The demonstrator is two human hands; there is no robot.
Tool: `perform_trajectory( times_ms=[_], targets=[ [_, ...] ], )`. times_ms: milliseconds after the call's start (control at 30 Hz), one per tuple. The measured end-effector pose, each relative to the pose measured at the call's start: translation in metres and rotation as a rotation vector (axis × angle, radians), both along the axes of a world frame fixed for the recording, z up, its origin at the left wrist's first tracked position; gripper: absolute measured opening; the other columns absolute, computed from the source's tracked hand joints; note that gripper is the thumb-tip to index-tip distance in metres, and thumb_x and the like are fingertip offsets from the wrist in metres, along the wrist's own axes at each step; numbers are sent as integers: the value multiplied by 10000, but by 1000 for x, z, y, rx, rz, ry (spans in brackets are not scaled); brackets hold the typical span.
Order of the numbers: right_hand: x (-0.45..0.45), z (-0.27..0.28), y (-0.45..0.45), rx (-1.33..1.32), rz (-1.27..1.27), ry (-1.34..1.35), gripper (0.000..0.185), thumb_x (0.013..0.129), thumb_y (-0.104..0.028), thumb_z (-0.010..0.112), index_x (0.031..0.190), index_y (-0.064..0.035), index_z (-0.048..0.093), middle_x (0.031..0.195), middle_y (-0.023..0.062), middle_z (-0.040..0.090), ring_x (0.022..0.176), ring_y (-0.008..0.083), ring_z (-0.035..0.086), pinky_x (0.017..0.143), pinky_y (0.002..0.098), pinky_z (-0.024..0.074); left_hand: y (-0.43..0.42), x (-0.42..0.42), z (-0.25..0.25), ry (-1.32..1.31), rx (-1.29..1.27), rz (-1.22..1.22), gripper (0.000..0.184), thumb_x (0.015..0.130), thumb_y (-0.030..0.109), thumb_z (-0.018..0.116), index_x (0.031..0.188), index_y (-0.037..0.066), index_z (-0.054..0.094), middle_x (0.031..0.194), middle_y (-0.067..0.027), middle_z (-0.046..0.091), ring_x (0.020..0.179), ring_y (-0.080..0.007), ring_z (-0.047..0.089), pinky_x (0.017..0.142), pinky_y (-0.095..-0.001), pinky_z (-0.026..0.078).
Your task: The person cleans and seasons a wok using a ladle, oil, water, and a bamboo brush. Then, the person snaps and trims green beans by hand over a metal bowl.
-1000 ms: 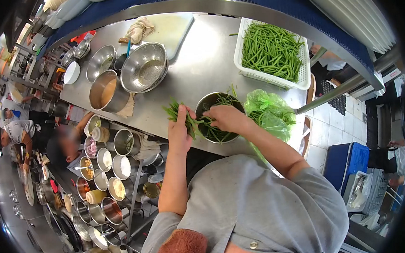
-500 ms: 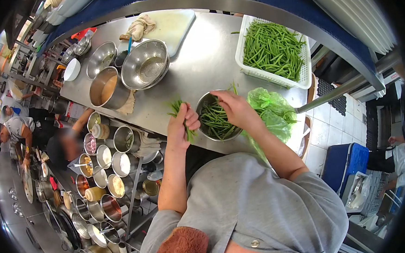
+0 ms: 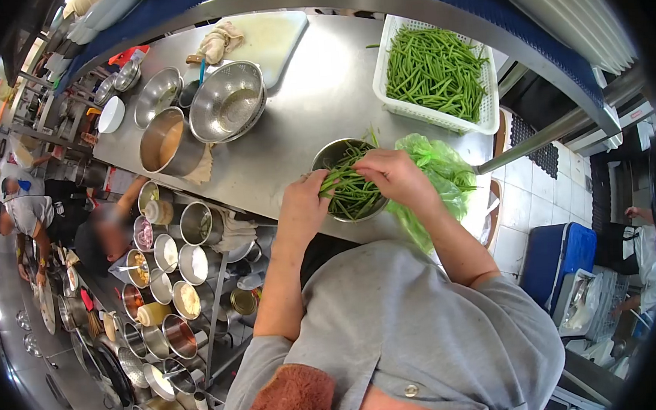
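Observation:
Over a round metal bowl [image 3: 332, 153] at the table's near edge, my left hand [image 3: 306, 199] is closed on a bunch of green beans [image 3: 334, 180]. My right hand [image 3: 397, 177] is at the bowl's right side, its fingers pinched on the beans near the bunch. More beans lie in the bowl beneath both hands. A green plastic bag [image 3: 438, 170] with beans in it sits just right of the bowl. Behind it stands a white basket [image 3: 437, 119] heaped with long green beans [image 3: 436, 70].
At the table's left are a colander [image 3: 228, 102], a pot [image 3: 169, 143] of brown liquid and metal bowls. A cutting board [image 3: 276, 39] with a cloth lies behind. Shelf legs frame the right. Several people stand at left and far right.
My left hand has moved right with its bunch, over the bowl's left edge. My right hand has come down toward it, and the two are now close together. The view has shifted slightly.

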State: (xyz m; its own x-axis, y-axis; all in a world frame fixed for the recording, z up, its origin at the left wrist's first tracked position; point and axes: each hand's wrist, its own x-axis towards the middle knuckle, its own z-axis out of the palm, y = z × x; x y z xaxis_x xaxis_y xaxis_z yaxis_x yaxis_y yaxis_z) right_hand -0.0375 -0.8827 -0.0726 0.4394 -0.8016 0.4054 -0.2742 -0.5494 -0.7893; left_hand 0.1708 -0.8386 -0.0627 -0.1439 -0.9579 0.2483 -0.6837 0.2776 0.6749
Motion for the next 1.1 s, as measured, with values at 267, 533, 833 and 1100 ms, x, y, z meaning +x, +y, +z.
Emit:
perform_trajectory(
  times_ms=[267,533,833,1100],
  targets=[
    [1,-13,7,105,99,-49,97,826,2,633,919,31,634,703,70,630,595,153,595,520,292,457,2,4,-13,60,24,-65,228,805,69,681,1008,-23,633,857,-200,659,750,-329,646,684,-379,498],
    [11,-40,-9,280,-106,-288,124,882,-40,612,997,-17,651,779,30,629,669,89,534,574,247,437,2,-6,-14,662,398,-1,163,912,139,626,966,-14,610,736,-52,611,527,-83,518,469,-253,408],
    [16,-32,5,277,166,-88,84,886,-59,614,883,20,643,746,79,557,669,176,500,601,302,404,-2,-7,-19,1242,580,-7,135,937,121,582,1020,19,552,711,-37,543,466,-62,427,401,-217,317],
    [21,-30,7,97,158,-87,72,842,-41,630,881,17,646,735,93,554,645,195,524,557,293,397,-1,-8,-25,1269,680,-39,121,937,131,585,995,32,548,690,-16,518,466,-60,413,402,-215,311]
  ],
)
